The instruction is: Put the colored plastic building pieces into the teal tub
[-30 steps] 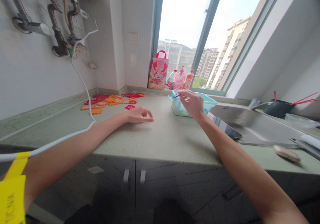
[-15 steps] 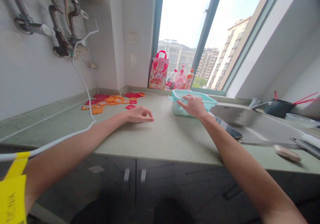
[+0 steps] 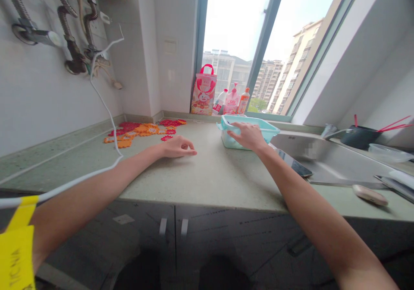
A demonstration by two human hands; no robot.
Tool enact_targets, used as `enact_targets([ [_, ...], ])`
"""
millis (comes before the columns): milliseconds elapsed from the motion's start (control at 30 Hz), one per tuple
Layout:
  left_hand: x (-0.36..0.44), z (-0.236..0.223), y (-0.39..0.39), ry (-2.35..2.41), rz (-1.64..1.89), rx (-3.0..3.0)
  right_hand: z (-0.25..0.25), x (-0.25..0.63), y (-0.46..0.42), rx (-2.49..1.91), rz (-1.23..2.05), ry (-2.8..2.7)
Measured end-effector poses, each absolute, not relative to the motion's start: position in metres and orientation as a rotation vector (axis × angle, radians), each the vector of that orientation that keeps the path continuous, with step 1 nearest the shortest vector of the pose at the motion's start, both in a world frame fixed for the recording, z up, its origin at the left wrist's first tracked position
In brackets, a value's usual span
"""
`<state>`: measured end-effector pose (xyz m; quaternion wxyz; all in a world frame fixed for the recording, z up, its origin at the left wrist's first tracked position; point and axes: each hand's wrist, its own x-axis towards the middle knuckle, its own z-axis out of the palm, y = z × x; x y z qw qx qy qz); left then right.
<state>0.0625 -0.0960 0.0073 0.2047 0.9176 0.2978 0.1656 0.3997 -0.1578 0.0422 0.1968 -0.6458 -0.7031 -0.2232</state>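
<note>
A light-turquoise plastic basket (image 3: 233,142) stands on the counter beside the sink. My right hand (image 3: 249,135) lies over its near rim, thumb against the outer front wall and fingers reaching over the edge inside. A small dark spot shows by those fingertips, too small to name; most of the basket's contents are hidden. My left hand (image 3: 177,147) rests on the counter, loosely curved, with a gap between thumb and index finger and nothing visible in it. Behind it lie flat orange scalloped-edged pieces (image 3: 145,129) and red ones (image 3: 166,138).
A phone-like dark slab (image 3: 296,165) leans at the edge of the sink (image 3: 336,165). Bottles (image 3: 231,102) and a pink bag (image 3: 203,93) stand at the window. A white cable (image 3: 111,113) crosses on the left. A pale oblong object (image 3: 370,195) lies front right.
The whole view has shifted slightly. Both hands keep nearly the same places; a dark spot now shows by the right fingertips at the basket rim.
</note>
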Motion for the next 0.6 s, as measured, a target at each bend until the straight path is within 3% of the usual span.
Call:
enact_targets([
  [600,0.0659,0.0118,-0.1005,0.857,0.473,2.546,0.0437,0.4000,-0.1587,-1.808,-0.572,-1.986],
])
